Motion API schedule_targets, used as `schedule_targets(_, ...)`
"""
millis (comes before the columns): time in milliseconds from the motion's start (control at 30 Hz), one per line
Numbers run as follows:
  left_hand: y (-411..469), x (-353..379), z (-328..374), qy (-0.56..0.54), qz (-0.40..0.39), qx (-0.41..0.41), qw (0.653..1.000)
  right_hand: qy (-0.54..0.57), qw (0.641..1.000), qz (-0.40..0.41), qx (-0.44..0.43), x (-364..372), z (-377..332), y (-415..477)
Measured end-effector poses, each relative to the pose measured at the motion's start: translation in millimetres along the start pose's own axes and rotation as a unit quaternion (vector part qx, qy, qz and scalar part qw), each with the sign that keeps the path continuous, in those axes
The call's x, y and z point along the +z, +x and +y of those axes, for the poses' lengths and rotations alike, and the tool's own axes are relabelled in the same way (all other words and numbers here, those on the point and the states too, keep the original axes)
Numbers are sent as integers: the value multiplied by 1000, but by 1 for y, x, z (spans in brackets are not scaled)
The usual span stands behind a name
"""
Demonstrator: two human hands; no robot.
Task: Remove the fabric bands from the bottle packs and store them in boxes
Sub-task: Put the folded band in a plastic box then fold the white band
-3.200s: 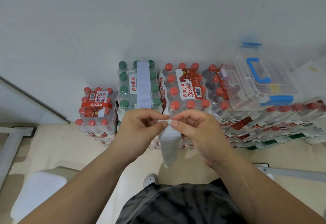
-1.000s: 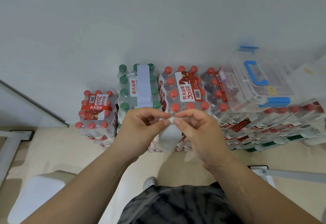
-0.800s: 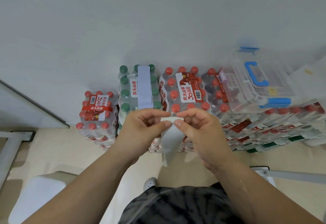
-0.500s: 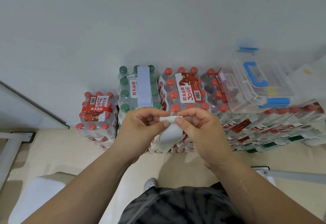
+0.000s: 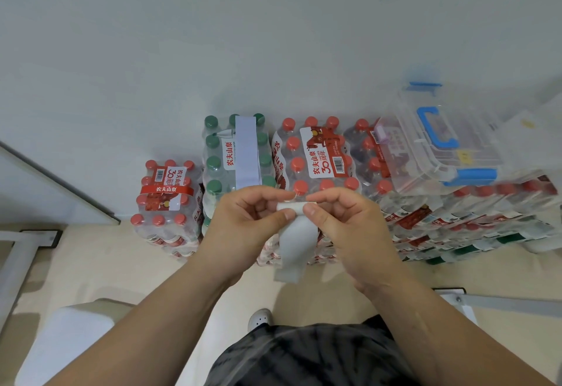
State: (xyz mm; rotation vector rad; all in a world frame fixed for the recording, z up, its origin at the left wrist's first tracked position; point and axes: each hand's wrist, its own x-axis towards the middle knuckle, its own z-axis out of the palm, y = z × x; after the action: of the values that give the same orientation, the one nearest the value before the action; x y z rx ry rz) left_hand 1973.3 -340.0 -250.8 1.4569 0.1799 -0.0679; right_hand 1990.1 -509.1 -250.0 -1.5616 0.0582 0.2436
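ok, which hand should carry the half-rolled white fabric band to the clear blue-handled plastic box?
Probably right hand: both pinch the white fabric band, but the clear blue-handled plastic box sits on its side; left hand would cross over.

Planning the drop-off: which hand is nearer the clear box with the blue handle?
Right. The right hand is lower left of the clear box; the left hand lies farther left.

L grip (image 5: pixel 243 223), R grip (image 5: pixel 345 226), pinching rolled band (image 5: pixel 293 242)
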Motion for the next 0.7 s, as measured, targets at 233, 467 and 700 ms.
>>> schedule_targets(233,0,0,0,-9,5,-28,1000,-8,1000,-6,-15,-2,2,-1)
schedule_targets(467,2,0,-1,12,7,-4,1000,-4,1000,0,-3,0,-1,-1)
schedule_targets(700,2,1,2,3,10,-37,999,-1,1000,4,-10,-2,3,0)
